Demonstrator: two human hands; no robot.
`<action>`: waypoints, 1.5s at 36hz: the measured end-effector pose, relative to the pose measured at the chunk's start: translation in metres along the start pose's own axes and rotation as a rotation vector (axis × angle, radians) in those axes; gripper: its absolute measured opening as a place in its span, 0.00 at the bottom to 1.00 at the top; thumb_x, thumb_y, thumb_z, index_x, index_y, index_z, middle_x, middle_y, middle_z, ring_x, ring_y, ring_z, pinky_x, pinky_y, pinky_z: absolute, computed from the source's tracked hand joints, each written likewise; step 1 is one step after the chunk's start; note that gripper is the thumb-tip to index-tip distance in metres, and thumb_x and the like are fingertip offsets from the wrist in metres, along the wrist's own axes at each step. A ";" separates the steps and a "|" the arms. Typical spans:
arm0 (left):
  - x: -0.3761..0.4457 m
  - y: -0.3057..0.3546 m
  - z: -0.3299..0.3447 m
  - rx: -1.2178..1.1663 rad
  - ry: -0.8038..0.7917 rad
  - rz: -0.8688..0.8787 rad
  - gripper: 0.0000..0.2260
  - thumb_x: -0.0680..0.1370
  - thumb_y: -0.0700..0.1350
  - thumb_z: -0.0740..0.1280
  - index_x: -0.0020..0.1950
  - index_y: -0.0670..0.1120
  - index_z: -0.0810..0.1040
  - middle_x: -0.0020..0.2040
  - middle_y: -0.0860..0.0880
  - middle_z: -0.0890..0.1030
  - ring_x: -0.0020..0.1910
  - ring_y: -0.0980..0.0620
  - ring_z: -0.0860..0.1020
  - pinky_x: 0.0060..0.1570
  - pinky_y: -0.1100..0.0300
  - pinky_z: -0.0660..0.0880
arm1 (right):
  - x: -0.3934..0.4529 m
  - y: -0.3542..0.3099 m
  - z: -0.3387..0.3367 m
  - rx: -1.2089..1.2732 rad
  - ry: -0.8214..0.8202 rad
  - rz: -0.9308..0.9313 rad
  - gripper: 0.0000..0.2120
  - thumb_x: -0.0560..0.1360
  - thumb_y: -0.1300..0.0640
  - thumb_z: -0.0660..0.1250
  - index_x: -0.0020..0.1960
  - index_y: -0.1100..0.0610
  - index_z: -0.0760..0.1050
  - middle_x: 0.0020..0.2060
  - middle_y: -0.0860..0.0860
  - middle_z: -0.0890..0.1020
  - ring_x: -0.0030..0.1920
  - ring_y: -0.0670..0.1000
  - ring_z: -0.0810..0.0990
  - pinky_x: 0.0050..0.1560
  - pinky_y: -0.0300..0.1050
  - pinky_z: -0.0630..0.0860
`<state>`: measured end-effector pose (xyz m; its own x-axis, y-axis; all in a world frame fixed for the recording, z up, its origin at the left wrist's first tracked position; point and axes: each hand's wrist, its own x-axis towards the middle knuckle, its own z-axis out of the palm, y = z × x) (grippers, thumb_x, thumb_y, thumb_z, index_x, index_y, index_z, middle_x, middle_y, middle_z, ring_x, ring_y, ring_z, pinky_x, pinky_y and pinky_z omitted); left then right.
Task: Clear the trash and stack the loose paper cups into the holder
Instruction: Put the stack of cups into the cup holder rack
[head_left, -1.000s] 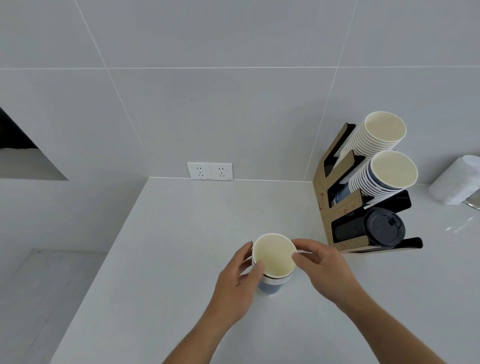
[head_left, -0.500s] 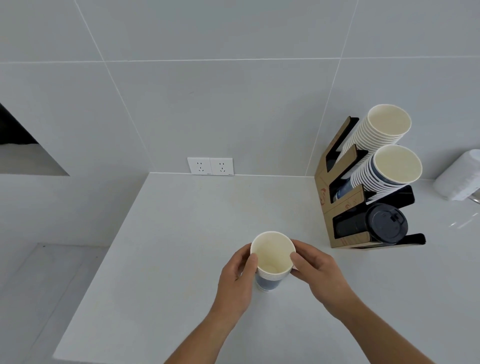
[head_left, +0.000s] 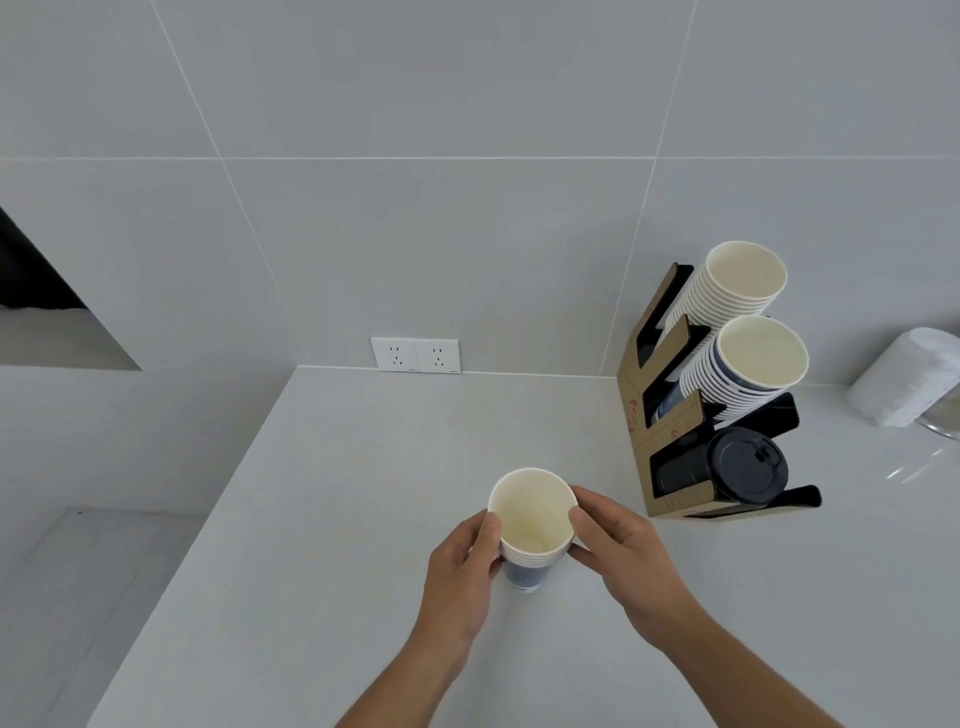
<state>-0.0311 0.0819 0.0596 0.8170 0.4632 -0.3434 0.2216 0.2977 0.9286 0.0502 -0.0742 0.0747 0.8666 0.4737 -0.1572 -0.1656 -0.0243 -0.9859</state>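
Observation:
A short stack of nested paper cups (head_left: 530, 525), white rims over a dark blue body, stands upright on the white counter (head_left: 337, 493). My left hand (head_left: 462, 566) grips its left side and my right hand (head_left: 618, 551) grips its right side near the rim. At the right back stands the brown cardboard cup holder (head_left: 636, 415). Its top slot carries a row of white cups (head_left: 727, 291), its middle slot a row of blue-and-white cups (head_left: 743, 369), and its bottom slot black lids (head_left: 737, 467).
A white double wall socket (head_left: 415, 355) sits on the tiled wall behind the counter. A white paper roll (head_left: 904, 379) lies at the far right, with a glass edge (head_left: 940, 431) beside it. The counter's left edge drops to a lower floor.
The top cup has sunk deeper into the stack. My right hand has shifted from the rim onto the stack's side, and both hands now clasp it.

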 end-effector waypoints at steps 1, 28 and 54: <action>0.000 0.003 0.002 -0.004 -0.001 0.013 0.11 0.79 0.52 0.64 0.54 0.50 0.84 0.52 0.54 0.86 0.54 0.58 0.82 0.56 0.59 0.78 | 0.001 -0.004 -0.001 0.004 0.000 -0.009 0.16 0.82 0.58 0.62 0.58 0.41 0.82 0.57 0.45 0.85 0.58 0.46 0.82 0.53 0.40 0.80; -0.012 0.141 0.095 -0.058 -0.123 0.386 0.09 0.78 0.52 0.66 0.52 0.54 0.84 0.50 0.57 0.85 0.54 0.58 0.82 0.50 0.63 0.81 | 0.011 -0.144 -0.055 0.110 0.141 -0.354 0.12 0.80 0.50 0.62 0.56 0.39 0.83 0.56 0.41 0.85 0.60 0.44 0.81 0.53 0.49 0.82; -0.022 0.240 0.220 -0.109 -0.345 0.596 0.15 0.74 0.57 0.68 0.55 0.51 0.82 0.52 0.54 0.85 0.56 0.55 0.82 0.55 0.57 0.79 | -0.005 -0.267 -0.157 0.066 0.265 -0.658 0.11 0.74 0.49 0.66 0.52 0.45 0.85 0.51 0.45 0.86 0.58 0.47 0.82 0.52 0.54 0.82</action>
<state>0.1211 -0.0401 0.3210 0.9092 0.2870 0.3017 -0.3573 0.1655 0.9192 0.1643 -0.2078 0.3299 0.8805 0.1410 0.4527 0.4106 0.2505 -0.8767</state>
